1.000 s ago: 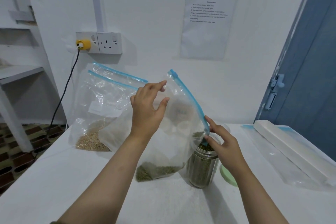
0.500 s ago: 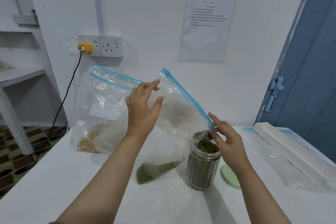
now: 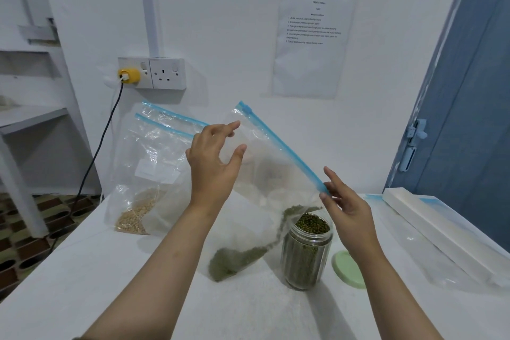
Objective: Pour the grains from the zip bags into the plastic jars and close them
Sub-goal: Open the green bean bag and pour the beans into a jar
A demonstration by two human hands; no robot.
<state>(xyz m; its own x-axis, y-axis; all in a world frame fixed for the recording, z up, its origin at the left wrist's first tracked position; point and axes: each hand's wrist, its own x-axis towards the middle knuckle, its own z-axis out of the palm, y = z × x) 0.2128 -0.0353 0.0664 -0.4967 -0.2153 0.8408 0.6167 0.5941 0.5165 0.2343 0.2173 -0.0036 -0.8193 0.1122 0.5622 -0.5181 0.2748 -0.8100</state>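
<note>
The left hand (image 3: pixel 214 167) is raised over the white table (image 3: pixel 110 270) with its fingers spread and gently bent against the near face of the clear zip bag (image 3: pixel 265 174); whether the thumb and fingers actually pinch the film cannot be told. The right hand (image 3: pixel 346 205) pinches the lower end of the bag's blue zip strip (image 3: pixel 278 143) between thumb and fingertips, the other fingers extended. The strip runs diagonally, from its high end near the left hand down to the right hand. The bag's lower opening corner hangs just above the mouth of the plastic jar (image 3: pixel 306 254), which stands upright on the table, open, and filled close to its rim with green grains. A remainder of green grains (image 3: pixel 234 259) lies in the bag's bottom corner, which rests on the table to the left of the jar. A pale green lid (image 3: pixel 347 269) lies flat on the table just right of the jar. 2 further zip bags (image 3: pixel 149 163) lean against the wall behind; the front one holds tan grains.
</note>
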